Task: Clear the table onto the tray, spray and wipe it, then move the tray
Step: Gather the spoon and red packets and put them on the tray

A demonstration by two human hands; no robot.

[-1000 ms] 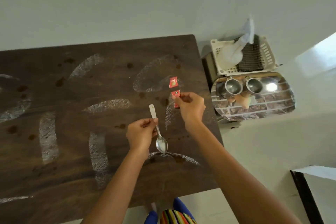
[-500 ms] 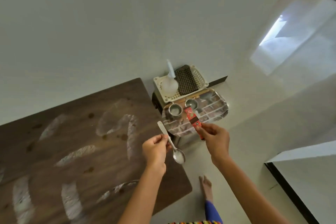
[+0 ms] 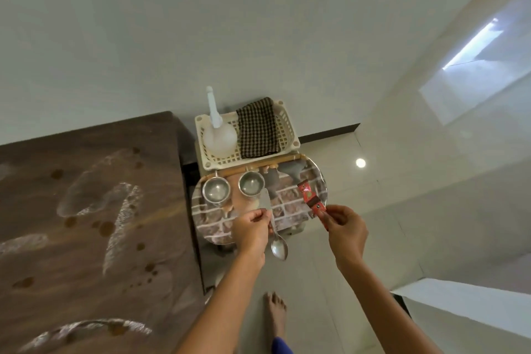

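At frame centre, the left hand (image 3: 253, 228) pinched the spoon (image 3: 278, 243) handle above the tray (image 3: 288, 200). The right hand (image 3: 346, 227) pinched the red sachet strip (image 3: 309, 198) at its right rim. Both should be lowered flat, clear of the steel cups (image 3: 216, 190).

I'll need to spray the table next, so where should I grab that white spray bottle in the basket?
Probably by the slim neck of the spray bottle, coming from above: it seems to stand upright, its round body sits low inside the basket walls, with the checked cloth close beside it.
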